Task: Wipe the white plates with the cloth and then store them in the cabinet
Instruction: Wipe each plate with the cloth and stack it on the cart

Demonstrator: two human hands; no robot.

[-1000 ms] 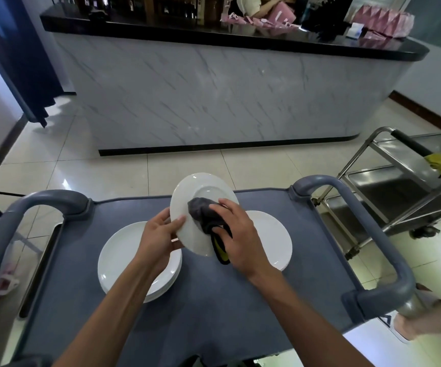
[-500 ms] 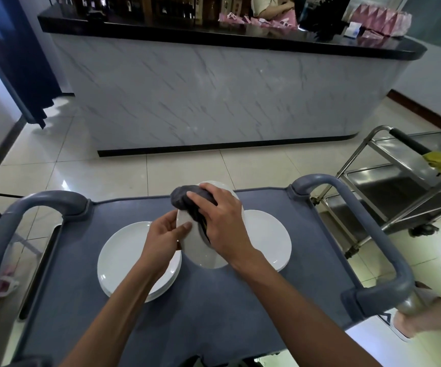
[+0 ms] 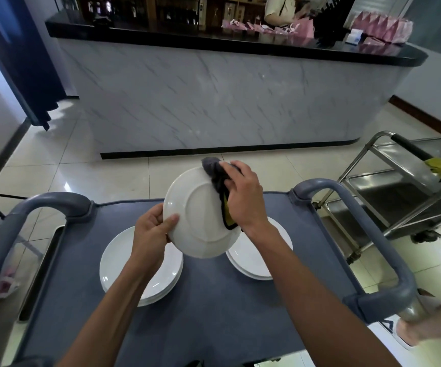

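Raised higher, left hand grips plate; right hand clutches cloth on its rim.

left hand grips white plate rim above grey cart | right hand presses grey cloth on plate's far edge | plate stacks on cart below

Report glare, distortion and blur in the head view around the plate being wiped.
Head view: wide-angle lens bows the cart handle and bar counter; window glare streaks the floor tiles; soft sheen on the held plate; left hand, right hand and cloth stay sharp.
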